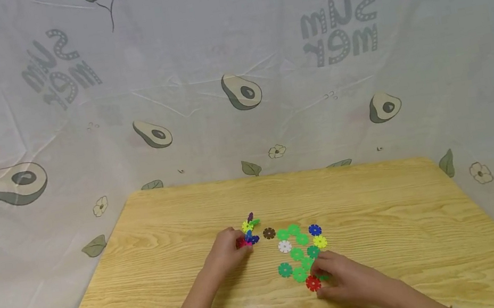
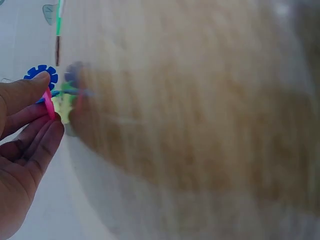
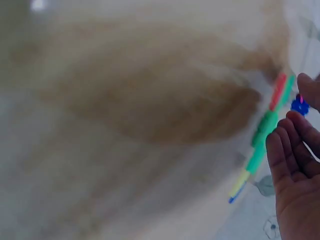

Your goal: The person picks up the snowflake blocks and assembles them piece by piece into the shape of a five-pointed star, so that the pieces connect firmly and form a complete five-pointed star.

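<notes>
My left hand (image 1: pixel 227 253) pinches a pink notched disc (image 2: pixel 49 103) between thumb and fingers. That disc belongs to a joined cluster with blue discs (image 2: pixel 42 76), a yellow disc (image 1: pixel 247 226) and a purple one (image 1: pixel 250 217). My right hand (image 1: pixel 344 274) hovers low at the near right edge of the loose discs, beside a red disc (image 1: pixel 313 283). In the right wrist view its thumb and fingers stand apart, with nothing seen between them. Green discs (image 1: pixel 299 274) lie by its fingertips, some partly hidden by the hand.
Loose discs lie flat on the wooden table (image 1: pixel 164 215): a brown one (image 1: pixel 269 233), a white one (image 1: pixel 284 246), a blue one (image 1: pixel 314 230), a yellow one (image 1: pixel 320 241) and several green. A printed cloth (image 1: pixel 206 139) hangs behind the table and at its sides.
</notes>
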Demonstrator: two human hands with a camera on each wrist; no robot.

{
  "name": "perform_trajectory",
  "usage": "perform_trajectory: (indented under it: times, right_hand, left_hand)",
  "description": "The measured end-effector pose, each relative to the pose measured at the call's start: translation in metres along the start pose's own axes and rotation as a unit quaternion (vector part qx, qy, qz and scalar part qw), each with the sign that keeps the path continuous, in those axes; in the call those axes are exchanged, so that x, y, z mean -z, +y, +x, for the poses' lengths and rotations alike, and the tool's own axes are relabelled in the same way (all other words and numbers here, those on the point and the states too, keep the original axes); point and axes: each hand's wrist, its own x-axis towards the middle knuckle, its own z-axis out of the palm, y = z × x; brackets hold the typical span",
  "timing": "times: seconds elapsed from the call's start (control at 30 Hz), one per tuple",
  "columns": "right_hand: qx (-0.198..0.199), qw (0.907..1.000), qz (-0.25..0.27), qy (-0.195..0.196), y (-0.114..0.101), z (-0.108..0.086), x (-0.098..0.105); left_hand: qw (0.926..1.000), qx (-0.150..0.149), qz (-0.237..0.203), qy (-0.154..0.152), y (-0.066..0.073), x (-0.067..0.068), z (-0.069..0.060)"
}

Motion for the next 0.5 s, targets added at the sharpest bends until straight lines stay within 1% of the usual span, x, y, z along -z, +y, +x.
perform_trajectory:
  times: [0.1, 0.23, 0.33, 0.4, 0.5]
  right_hand:
    - [-0.007, 0.9994, -0.034, 0.003, -0.003, -0.004, -0.006]
    - [-0.003, 0.9982, -0.058, 0.017, -0.004, -0.003, -0.011]
    - [-0.015, 0.9978, -0.062, 0.018, -0.004, -0.002, -0.013]
    - [-0.021, 0.9976, -0.063, 0.016, -0.004, -0.001, -0.014]
    - [-0.025, 0.9977, -0.062, 0.014, -0.004, 0.000, -0.015]
  left_hand:
    - [1.0000, 0.004, 0.001, -0.003, -0.002, -0.002, 0.001]
    - [1.0000, -0.002, 0.000, 0.007, -0.003, -0.003, 0.002]
    - [0.9999, -0.003, -0.002, 0.012, -0.003, -0.004, 0.002]
    - [0.9999, 0.006, -0.004, 0.009, -0.003, -0.004, 0.002]
    - [0.9999, 0.009, -0.006, 0.004, -0.003, -0.004, 0.001]
